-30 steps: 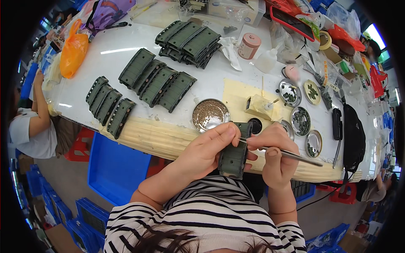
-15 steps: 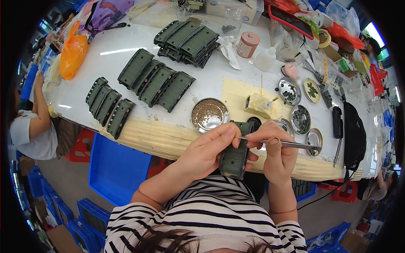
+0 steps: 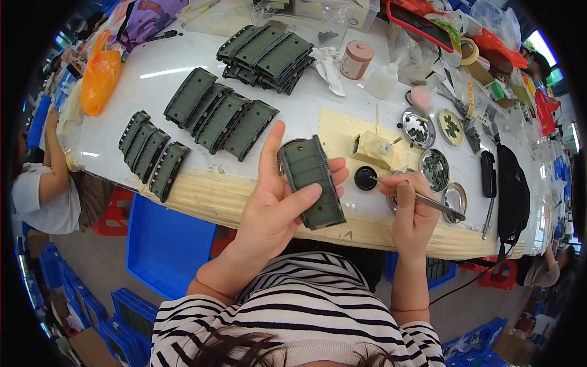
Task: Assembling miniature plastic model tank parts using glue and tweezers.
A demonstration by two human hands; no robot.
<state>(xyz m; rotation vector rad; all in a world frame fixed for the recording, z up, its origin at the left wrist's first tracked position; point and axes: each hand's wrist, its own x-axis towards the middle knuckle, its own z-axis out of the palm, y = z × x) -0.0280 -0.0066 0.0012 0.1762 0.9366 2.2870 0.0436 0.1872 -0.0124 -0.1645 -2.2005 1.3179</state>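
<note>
While the left hand (image 3: 275,208) is pinching a green panel (image 3: 315,183) between thumb and fingers above the worktop (image 3: 306,116) edge, the right hand (image 3: 413,211), just right of the panel, is gripping tweezers (image 3: 428,200) with fingers pressed together. Beyond the panel, a black cap (image 3: 365,178) is lying, and farther off, rows of green panels (image 3: 220,119).

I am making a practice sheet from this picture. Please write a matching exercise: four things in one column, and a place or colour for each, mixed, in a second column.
Things
1. green ribbed panel
2. tweezers
3. orange bag
4. pink jar

Places or colours
A. far left of the white table
B. in the left hand
C. at the back, beside a white bottle
D. in the right hand

Pairs: 1-B, 2-D, 3-A, 4-C
</note>
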